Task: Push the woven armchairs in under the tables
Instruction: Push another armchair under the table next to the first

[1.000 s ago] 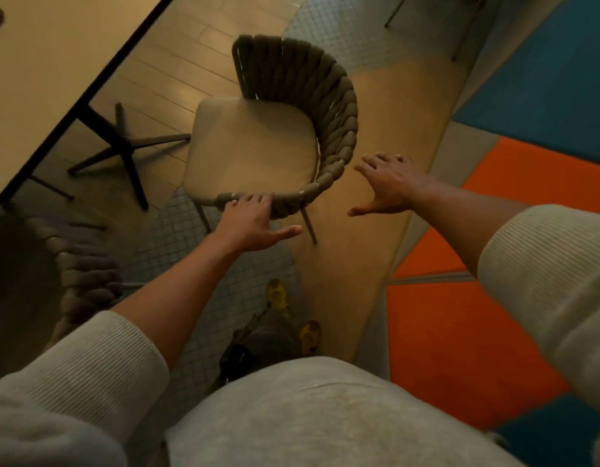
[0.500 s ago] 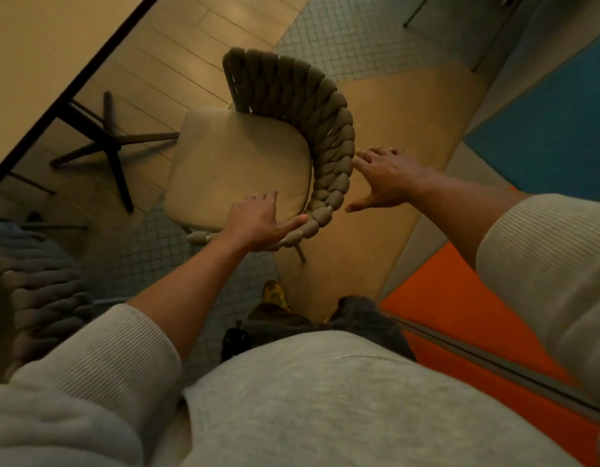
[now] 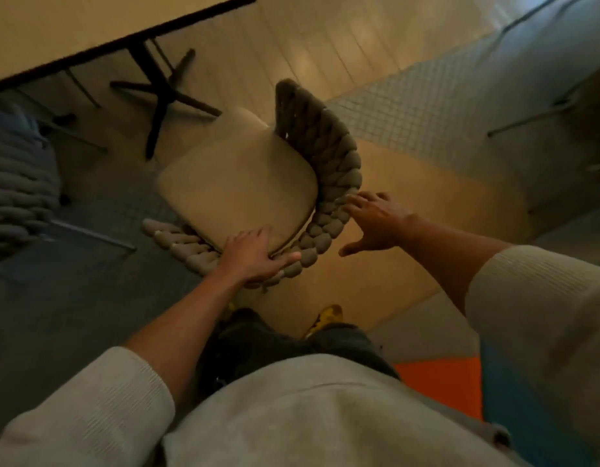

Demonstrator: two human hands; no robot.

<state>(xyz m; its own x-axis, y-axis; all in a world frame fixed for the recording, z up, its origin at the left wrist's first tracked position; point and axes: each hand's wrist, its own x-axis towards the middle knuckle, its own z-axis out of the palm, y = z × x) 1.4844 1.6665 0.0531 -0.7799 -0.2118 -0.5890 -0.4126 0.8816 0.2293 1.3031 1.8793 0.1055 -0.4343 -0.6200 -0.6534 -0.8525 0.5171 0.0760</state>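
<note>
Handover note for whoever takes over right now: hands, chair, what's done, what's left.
Left hand: open, laid on the rear rim of the woven armchair, fingers reaching onto the seat cushion.
Right hand: open, fingers spread, fingertips at the outside of the woven back; contact unclear.
Chair: out from under the table, seat front near the black pedestal base, angled to the table edge.
Done: both hands at the chair back.
Left: square it up and push it in. A second woven armchair sits at the left; check that one too.
</note>
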